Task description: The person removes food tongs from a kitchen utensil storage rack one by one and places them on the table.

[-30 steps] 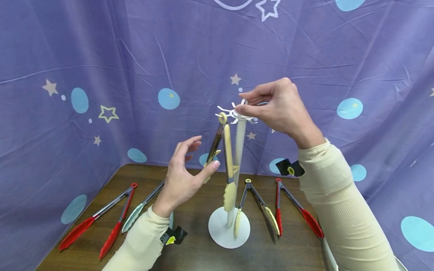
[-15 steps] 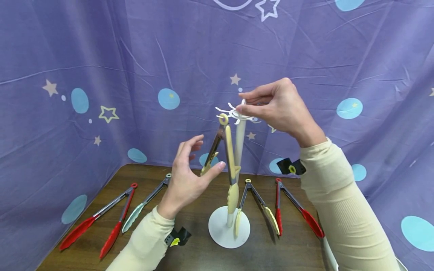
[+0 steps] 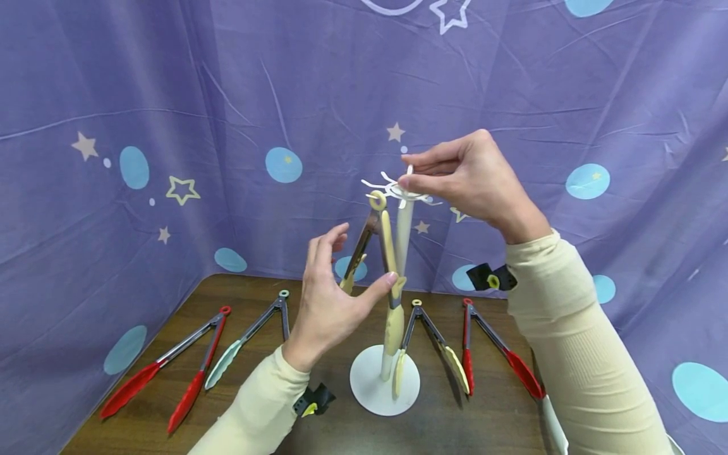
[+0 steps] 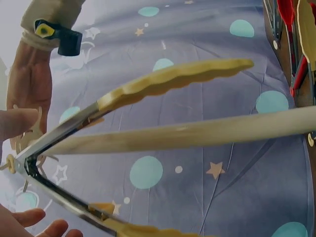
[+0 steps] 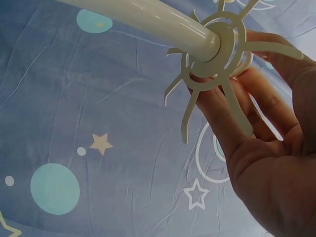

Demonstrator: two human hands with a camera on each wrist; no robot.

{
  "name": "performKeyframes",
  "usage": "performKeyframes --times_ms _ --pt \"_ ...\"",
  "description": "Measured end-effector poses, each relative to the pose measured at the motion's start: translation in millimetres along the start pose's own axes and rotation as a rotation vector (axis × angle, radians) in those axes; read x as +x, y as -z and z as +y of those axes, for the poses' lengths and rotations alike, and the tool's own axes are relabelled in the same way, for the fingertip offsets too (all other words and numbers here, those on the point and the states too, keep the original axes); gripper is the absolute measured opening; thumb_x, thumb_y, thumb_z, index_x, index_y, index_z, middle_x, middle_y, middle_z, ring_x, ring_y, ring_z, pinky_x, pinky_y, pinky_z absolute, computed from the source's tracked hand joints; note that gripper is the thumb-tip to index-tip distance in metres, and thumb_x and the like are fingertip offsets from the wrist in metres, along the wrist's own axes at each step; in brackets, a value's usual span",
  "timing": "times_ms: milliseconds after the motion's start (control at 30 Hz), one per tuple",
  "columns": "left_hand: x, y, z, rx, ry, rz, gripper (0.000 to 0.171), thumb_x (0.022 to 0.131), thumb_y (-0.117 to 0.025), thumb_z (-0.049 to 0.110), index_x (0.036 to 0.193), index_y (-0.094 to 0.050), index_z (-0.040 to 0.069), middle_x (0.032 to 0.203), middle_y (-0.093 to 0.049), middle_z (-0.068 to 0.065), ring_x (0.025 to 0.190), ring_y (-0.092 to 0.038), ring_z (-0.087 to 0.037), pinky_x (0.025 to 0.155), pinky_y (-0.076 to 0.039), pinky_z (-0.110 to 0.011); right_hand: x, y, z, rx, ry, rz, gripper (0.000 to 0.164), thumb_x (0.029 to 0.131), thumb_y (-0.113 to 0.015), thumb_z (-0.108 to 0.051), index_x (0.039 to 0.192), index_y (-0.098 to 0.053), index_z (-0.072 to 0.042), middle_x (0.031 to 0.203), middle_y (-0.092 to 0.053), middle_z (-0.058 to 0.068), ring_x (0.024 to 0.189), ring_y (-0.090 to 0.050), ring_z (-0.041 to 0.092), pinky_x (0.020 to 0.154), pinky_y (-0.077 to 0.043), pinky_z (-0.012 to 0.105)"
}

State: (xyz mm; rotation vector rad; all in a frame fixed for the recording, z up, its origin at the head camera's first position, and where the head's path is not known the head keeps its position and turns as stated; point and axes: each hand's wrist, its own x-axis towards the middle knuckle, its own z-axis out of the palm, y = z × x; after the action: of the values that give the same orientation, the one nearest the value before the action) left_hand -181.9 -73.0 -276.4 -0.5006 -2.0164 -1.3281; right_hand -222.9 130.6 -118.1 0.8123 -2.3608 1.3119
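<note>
A white stand (image 3: 404, 237) with a round base carries a ring of curved hooks (image 5: 240, 114) at its top. Yellow-headed tongs (image 3: 393, 325) hang spread from one left-side hook by their end ring. My left hand (image 3: 335, 303) is beside them, thumb and fingers apart in a loose curve. In the head view the thumb overlaps one arm of the tongs; the left wrist view shows these tongs (image 4: 170, 80) with thumb and fingers on either side of their ring end, gripping nothing. My right hand (image 3: 474, 183) pinches the loop at the stand's very top, above the hooks.
On the wooden table (image 3: 449, 430) lie red tongs (image 3: 190, 398) and mint tongs (image 3: 224, 366) at left. Yellow tongs (image 3: 452, 366) and more red tongs (image 3: 523, 373) lie right of the base. A white object (image 3: 554, 426) is partly hidden by the right sleeve. A purple curtain (image 3: 341, 76) hangs behind.
My left hand has moved right and closer to the hanging tongs. The hooks have turned slightly, bringing these tongs a little to the right. My right hand keeps its pinch at the top.
</note>
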Motion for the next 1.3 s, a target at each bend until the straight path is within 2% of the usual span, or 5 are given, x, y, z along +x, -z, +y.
performKeyframes --times_ms 300,633,867,1133,1300 --pt "-3.3 -12.3 4.9 0.045 -0.029 0.061 0.095 0.072 -0.089 0.044 0.147 -0.044 0.005 0.130 -0.048 -0.012 0.119 -0.046 -0.024 0.100 -0.038 -0.040 0.1 1.4 1.7 0.031 -0.005 -0.012 0.030 0.084 -0.085 -0.012 0.110 -0.077 -0.002 0.096 -0.077 0.012 0.084 -0.076 0.016 0.076 -0.058 0.026" --pt "-6.6 -20.8 9.7 0.083 -0.049 0.100 0.096 0.074 -0.088 0.045 0.147 -0.042 0.002 0.132 -0.047 -0.014 0.120 -0.046 -0.024 0.099 -0.040 -0.039 1.3 1.8 4.9 0.062 -0.007 -0.020 0.029 0.085 -0.084 -0.011 0.111 -0.077 -0.002 0.098 -0.077 0.012 0.088 -0.076 0.016 0.078 -0.058 0.027" --pt "-8.5 -27.1 11.0 0.131 -0.028 0.142 0.096 0.075 -0.087 0.046 0.146 -0.043 0.001 0.131 -0.048 -0.014 0.118 -0.049 -0.026 0.097 -0.043 -0.041 1.6 2.1 5.8 0.069 -0.009 -0.021 0.028 0.084 -0.084 -0.011 0.110 -0.078 -0.002 0.099 -0.077 0.012 0.088 -0.076 0.016 0.078 -0.058 0.027" --pt "-8.5 -31.2 11.1 0.143 -0.053 0.158 0.078 0.079 -0.085 0.039 0.140 -0.051 0.003 0.123 -0.051 -0.012 0.110 -0.051 -0.025 0.088 -0.044 -0.039 1.3 2.4 7.7 0.070 -0.014 -0.021 0.029 0.085 -0.084 -0.011 0.111 -0.077 -0.002 0.100 -0.077 0.012 0.088 -0.076 0.017 0.079 -0.058 0.027" --pt "-8.4 -31.3 11.8 0.137 -0.051 0.153 0.074 0.080 -0.084 0.037 0.139 -0.053 0.005 0.123 -0.052 -0.012 0.111 -0.052 -0.025 0.087 -0.044 -0.040 1.6 2.0 8.7 0.084 -0.005 -0.018 0.029 0.085 -0.083 -0.009 0.112 -0.077 -0.001 0.100 -0.077 0.012 0.088 -0.076 0.017 0.078 -0.058 0.028"
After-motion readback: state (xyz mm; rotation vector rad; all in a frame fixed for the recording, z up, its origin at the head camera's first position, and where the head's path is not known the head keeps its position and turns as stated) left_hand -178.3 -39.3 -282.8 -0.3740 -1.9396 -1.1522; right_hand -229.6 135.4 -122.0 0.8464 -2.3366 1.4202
